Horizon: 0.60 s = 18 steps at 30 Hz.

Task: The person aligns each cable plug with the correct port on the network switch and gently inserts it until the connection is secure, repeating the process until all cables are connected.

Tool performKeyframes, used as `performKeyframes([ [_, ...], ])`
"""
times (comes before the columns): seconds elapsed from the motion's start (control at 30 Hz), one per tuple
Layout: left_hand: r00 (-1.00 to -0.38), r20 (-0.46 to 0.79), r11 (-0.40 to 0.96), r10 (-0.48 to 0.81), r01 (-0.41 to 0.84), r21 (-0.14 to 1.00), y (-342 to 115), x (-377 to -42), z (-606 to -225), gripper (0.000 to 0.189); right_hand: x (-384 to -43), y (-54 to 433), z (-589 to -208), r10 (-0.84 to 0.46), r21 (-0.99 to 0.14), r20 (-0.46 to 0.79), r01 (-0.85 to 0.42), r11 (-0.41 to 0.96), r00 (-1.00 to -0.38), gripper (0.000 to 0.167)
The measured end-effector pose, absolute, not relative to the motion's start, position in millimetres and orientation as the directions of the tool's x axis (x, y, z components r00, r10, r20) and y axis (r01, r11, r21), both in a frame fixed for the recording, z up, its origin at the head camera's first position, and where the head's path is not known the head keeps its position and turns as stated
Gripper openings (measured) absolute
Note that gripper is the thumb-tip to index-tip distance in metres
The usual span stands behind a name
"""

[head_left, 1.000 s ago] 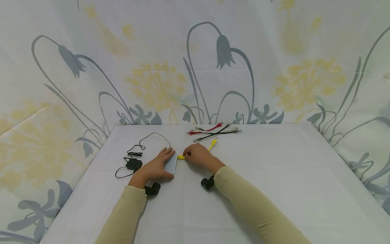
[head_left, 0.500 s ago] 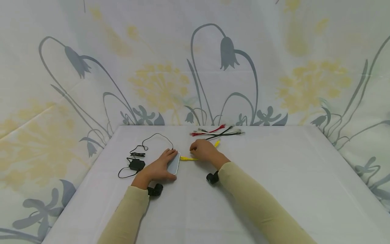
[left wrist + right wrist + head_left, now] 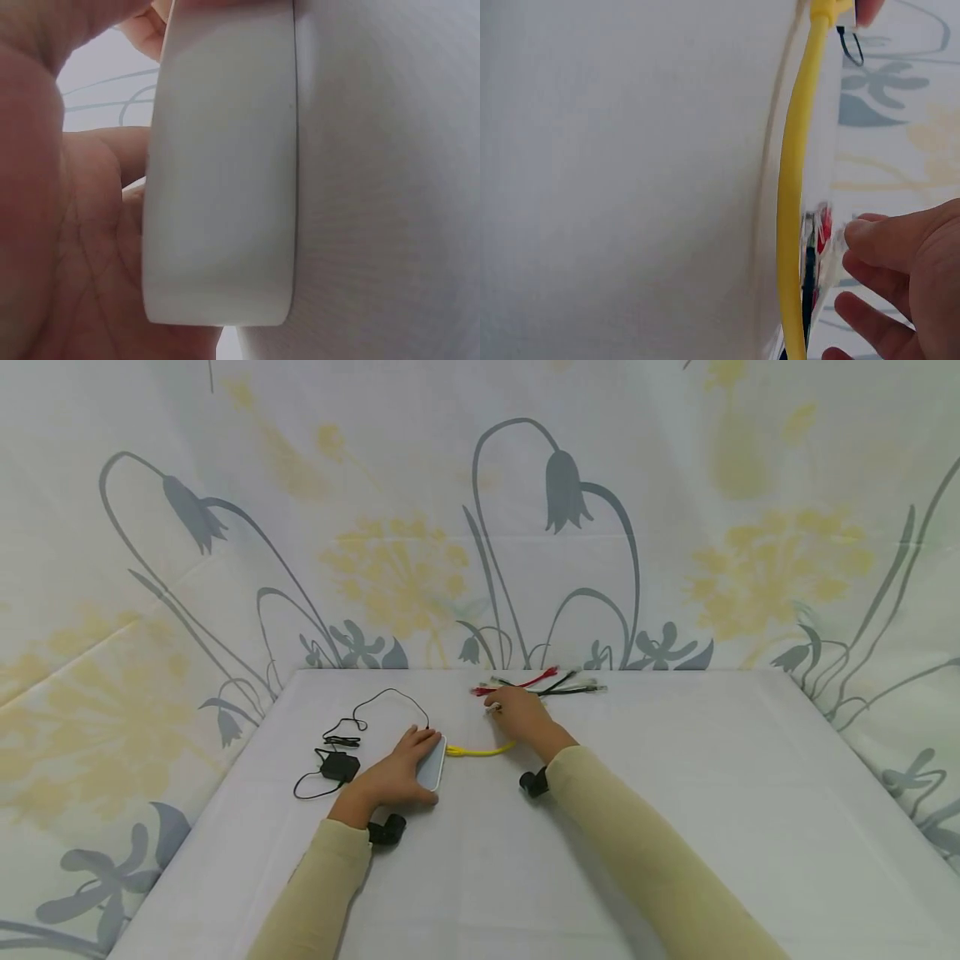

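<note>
A flat white box-shaped device [image 3: 431,768] lies on the table, its white side [image 3: 221,172] filling much of the left wrist view. My left hand [image 3: 397,772] grips it, fingers at the far end and thumb at the near end. From the device's right side runs a yellow network cable [image 3: 480,752], passing below my right hand [image 3: 521,714], which covers its other end. That hand is at the near edge of a cable pile, fingers loosely bent and tips close together. A clear plug [image 3: 492,707] shows right at the fingertips. In the right wrist view a small gap separates the thumb [image 3: 866,238] from the cables.
Red [image 3: 540,677] and black cables [image 3: 573,690] lie crossed at the table's back edge. Left of the device sits a black power adapter [image 3: 340,767], its thin cord [image 3: 390,691] looping to the device's far end. A patterned cloth [image 3: 375,485] hangs behind the table.
My right hand has let go of the yellow cable near the device and moved away and to the right, to the cable pile. My left hand keeps its grip on the device.
</note>
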State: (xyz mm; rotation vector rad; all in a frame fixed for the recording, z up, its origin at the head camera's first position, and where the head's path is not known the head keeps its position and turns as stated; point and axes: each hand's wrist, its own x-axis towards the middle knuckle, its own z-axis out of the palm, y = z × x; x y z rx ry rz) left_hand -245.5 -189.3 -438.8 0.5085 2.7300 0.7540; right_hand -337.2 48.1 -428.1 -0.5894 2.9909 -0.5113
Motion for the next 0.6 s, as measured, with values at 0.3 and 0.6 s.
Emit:
performKeyframes([
  [0.3, -0.906, -0.146, 0.799, 0.397, 0.263, 0.541, -190.4, -244.2, -438.6, 0.102, -344.5, 55.3, -432.4, -0.355, -0.295, -0.023, -0.333, 0.896, -0.935, 0.034],
  [0.6, -0.900, -0.140, 0.801, 0.414, 0.287, 0.525, -191.9, -246.6, -441.1, 0.102, -350.7, 54.6, -433.0, -0.369, -0.186, -0.061, -0.353, 0.917, -0.927, 0.034],
])
